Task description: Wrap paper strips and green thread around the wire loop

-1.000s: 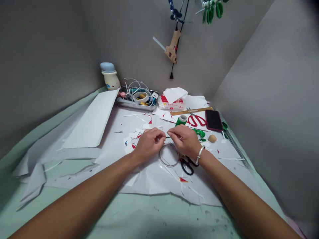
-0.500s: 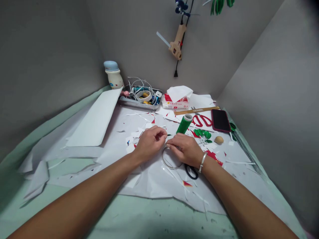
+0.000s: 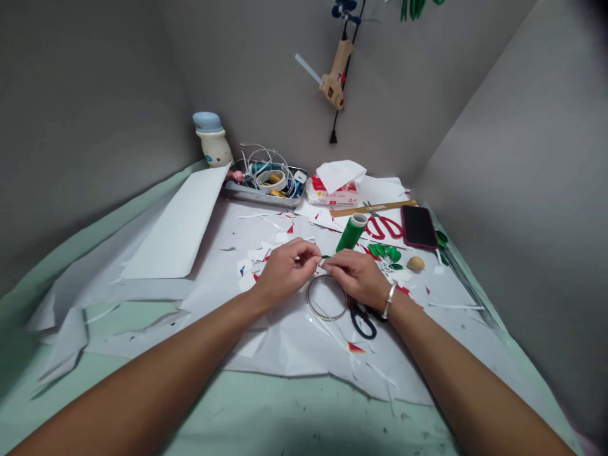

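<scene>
My left hand (image 3: pixel 291 269) is closed in a pinch over the paper-covered table, its fingertips close to those of my right hand (image 3: pixel 357 273). That hand is pinched too, with a silver bangle on its wrist. A small dark green piece shows between the two sets of fingertips; what exactly each hand grips is too small to make out. Just behind my right hand a spool of green thread (image 3: pixel 352 233) stands tilted. Under the hands lies a thin metal ring (image 3: pixel 327 297), and black-handled scissors (image 3: pixel 363 322) are partly hidden by my right hand. Green leaf-like loops (image 3: pixel 386 253) lie to the right.
At the back are a metal tray (image 3: pixel 261 197) of tapes and cords, a tissue pack (image 3: pixel 332 191), a ruler (image 3: pixel 375 209), red scissors (image 3: pixel 384 227) and a phone (image 3: pixel 419 227). White card (image 3: pixel 175 234) leans at left. A glue gun (image 3: pixel 336 76) hangs on the wall.
My right hand has risen slightly away from the metal ring, which now shows more fully. Both hands stay pinched close together. The whole view has shifted a little.
</scene>
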Demonstrator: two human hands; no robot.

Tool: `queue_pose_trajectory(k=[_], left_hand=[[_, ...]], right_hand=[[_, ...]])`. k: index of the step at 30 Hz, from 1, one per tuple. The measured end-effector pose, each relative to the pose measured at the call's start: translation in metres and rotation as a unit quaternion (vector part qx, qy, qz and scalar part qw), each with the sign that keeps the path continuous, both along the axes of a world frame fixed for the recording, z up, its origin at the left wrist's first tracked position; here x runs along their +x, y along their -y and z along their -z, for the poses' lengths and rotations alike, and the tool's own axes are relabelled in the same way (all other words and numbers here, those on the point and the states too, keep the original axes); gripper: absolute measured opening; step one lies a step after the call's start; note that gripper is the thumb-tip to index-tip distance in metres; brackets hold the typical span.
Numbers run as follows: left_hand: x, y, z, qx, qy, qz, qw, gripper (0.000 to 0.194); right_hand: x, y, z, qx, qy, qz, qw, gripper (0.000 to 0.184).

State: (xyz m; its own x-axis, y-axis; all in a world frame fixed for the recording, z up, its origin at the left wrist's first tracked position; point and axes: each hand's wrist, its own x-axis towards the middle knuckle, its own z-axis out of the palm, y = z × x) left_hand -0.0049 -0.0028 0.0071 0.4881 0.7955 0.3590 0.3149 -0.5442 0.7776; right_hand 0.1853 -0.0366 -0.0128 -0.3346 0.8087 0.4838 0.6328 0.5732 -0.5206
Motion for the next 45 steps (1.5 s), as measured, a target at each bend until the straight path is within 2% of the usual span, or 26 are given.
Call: queue_pose_trajectory(k=[2, 4, 8, 10, 12, 14, 17, 20, 24, 26, 28, 32, 35, 37, 40, 43, 45], left_hand=[[0.0, -0.003, 0.002, 0.014, -0.015, -0.034, 0.999, 0.01], [0.0, -0.004, 0.006, 0.046, -0.062, -0.04, 0.996, 0.01], [0.001, 0.001, 0.008, 0.108, -0.128, 0.022, 0.986, 0.011], [0.002, 0.005, 0.005, 0.116, -0.12, 0.061, 0.984, 0.011], [0.002, 0.007, 0.002, 0.107, -0.089, 0.067, 0.988, 0.011], [0.001, 0.006, -0.001, 0.072, -0.045, 0.053, 0.995, 0.011], [0.001, 0.001, -0.001, 0.038, -0.005, -0.004, 0.999, 0.011], [0.0, -0.003, 0.003, 0.062, -0.043, -0.048, 0.996, 0.011], [0.001, 0.0, 0.007, 0.109, -0.112, 0.006, 0.988, 0.011], [0.001, 0.003, 0.006, 0.115, -0.105, 0.046, 0.987, 0.011], [0.001, 0.004, 0.003, 0.093, -0.07, 0.059, 0.991, 0.011], [0.0, 0.002, 0.0, 0.034, -0.004, 0.007, 0.999, 0.01], [0.0, -0.002, 0.003, 0.054, -0.037, -0.04, 0.997, 0.01], [0.0, -0.002, 0.006, 0.081, -0.086, -0.026, 0.993, 0.011], [0.002, 0.002, 0.007, 0.113, -0.122, 0.037, 0.985, 0.012], [0.002, 0.005, 0.003, 0.105, -0.1, 0.075, 0.987, 0.011], [0.002, 0.006, 0.0, 0.074, -0.062, 0.07, 0.993, 0.011]], right_hand=[[-0.005, 0.004, -0.001, 0.034, 0.042, -0.022, 0.998, 0.014], [-0.009, 0.008, -0.004, 0.071, 0.062, -0.025, 0.995, 0.014], [-0.007, 0.007, -0.008, 0.093, 0.018, 0.023, 0.995, 0.015], [-0.002, 0.003, -0.008, 0.076, -0.024, 0.056, 0.995, 0.015], [0.002, -0.001, -0.005, 0.051, -0.046, 0.073, 0.995, 0.015], [0.004, -0.002, -0.003, 0.028, -0.031, 0.063, 0.997, 0.014], [-0.001, 0.001, -0.001, 0.023, 0.028, 0.009, 0.999, 0.014], [-0.008, 0.008, -0.005, 0.062, 0.052, -0.027, 0.996, 0.014], [-0.006, 0.008, -0.009, 0.09, 0.019, 0.016, 0.996, 0.014], [-0.001, 0.004, -0.008, 0.079, -0.008, 0.049, 0.996, 0.015], [0.003, 0.0, -0.005, 0.058, -0.015, 0.063, 0.996, 0.015], [0.001, 0.001, -0.002, 0.031, 0.052, 0.0, 0.998, 0.014], [-0.006, 0.009, -0.006, 0.07, 0.083, -0.033, 0.994, 0.014], [-0.008, 0.011, -0.01, 0.096, 0.07, -0.024, 0.993, 0.013], [-0.003, 0.009, -0.014, 0.097, 0.02, 0.031, 0.995, 0.014], [0.005, 0.002, -0.011, 0.057, -0.015, 0.075, 0.995, 0.016], [0.007, -0.001, -0.007, 0.023, -0.005, 0.064, 0.998, 0.016]])
